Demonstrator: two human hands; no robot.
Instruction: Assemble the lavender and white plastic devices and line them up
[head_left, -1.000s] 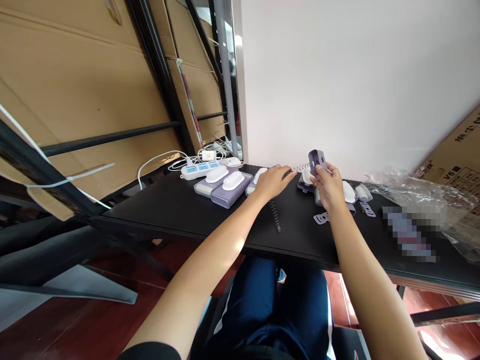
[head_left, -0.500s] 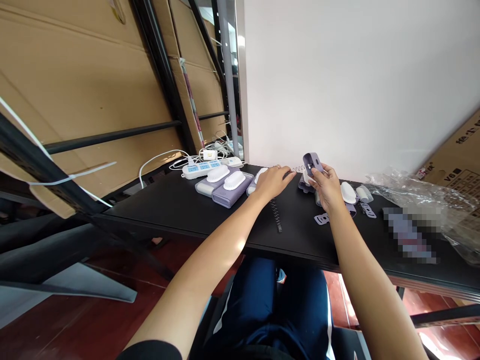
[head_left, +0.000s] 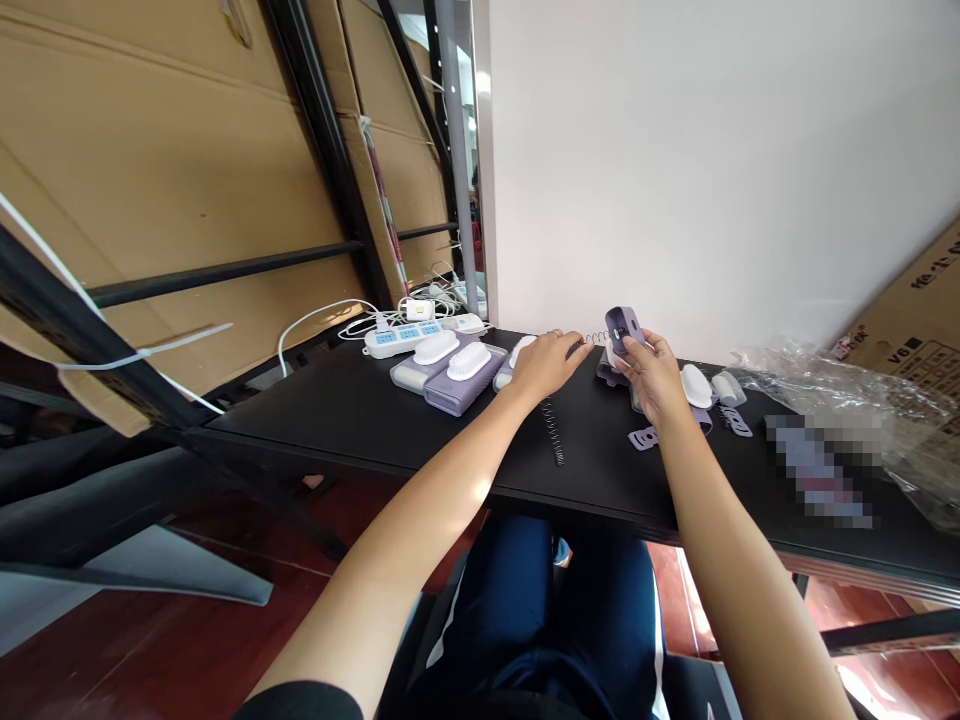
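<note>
My right hand grips a lilac plastic housing with a round hole in its face, up near the wall. A thin metal coil spring stretches from that housing to the fingertips of my left hand, which seems to pinch its end. Under my left palm lies a white oval cap. A second, darker coil spring lies loose on the black table below my hands. A flat lilac cut-out piece lies near my right wrist.
Left of my hands stand lilac units with white oval caps, behind them a power strip with white cables. To the right are more white and lilac parts, a crumpled plastic bag and a pixelated item. Cardboard sheets lean behind.
My right hand has brought the lilac housing leftward and slightly down, toward my left hand. The spring between them looks shorter. My left hand has barely moved.
</note>
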